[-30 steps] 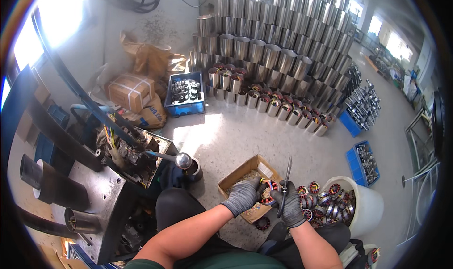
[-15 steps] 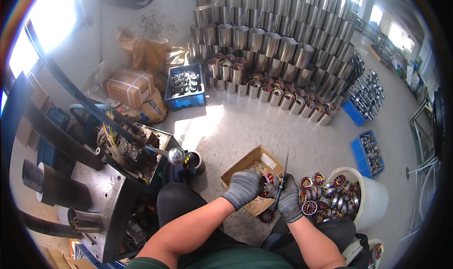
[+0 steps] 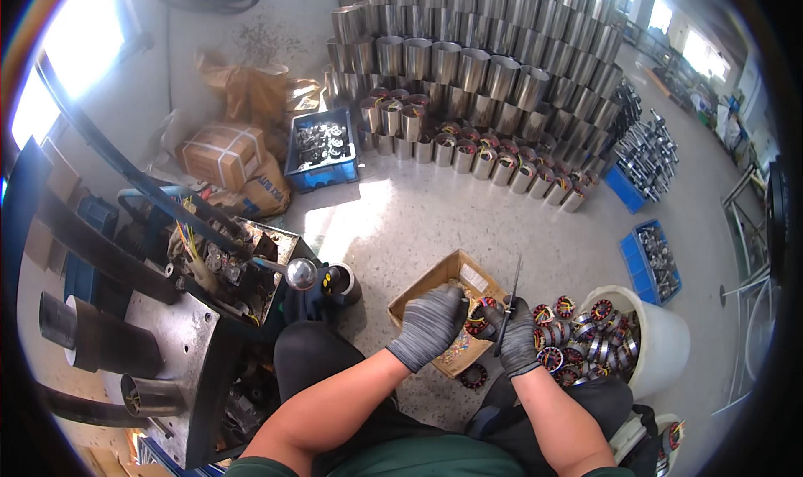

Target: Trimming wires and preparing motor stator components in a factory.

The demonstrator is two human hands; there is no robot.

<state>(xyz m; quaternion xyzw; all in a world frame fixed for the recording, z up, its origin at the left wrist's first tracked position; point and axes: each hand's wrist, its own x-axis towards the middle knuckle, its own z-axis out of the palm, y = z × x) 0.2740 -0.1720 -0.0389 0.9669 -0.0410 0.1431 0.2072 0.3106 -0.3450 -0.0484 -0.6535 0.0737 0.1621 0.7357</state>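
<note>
My left hand (image 3: 428, 325), in a grey knitted glove, is closed above a cardboard box (image 3: 410, 297) between my knees. What its fingers hold, if anything, is hidden. Just right of it is a ring-shaped motor stator (image 3: 479, 317) with red windings, by the fingertips of my right hand (image 3: 517, 336). That hand, gloved too, is closed around a long, thin, pointed dark metal tool (image 3: 507, 316), its tip pointing away from me; its exact kind is unclear. Small coloured scraps lie in the box. Another stator (image 3: 473, 376) rests on the floor near the box.
A white bucket (image 3: 669, 351) lies tipped at right, stators spilling from its mouth. At left stands a metal machine (image 3: 180, 339) with a ball-ended lever (image 3: 302, 274). Stacked steel cylinders (image 3: 502, 75) fill the back; blue crates (image 3: 637, 269) of metal parts stand right and back left.
My left hand has drawn slightly left, away from the stator, and more of the stator shows. The tool in my right hand has tilted a little to the right. The view has shifted slightly.
</note>
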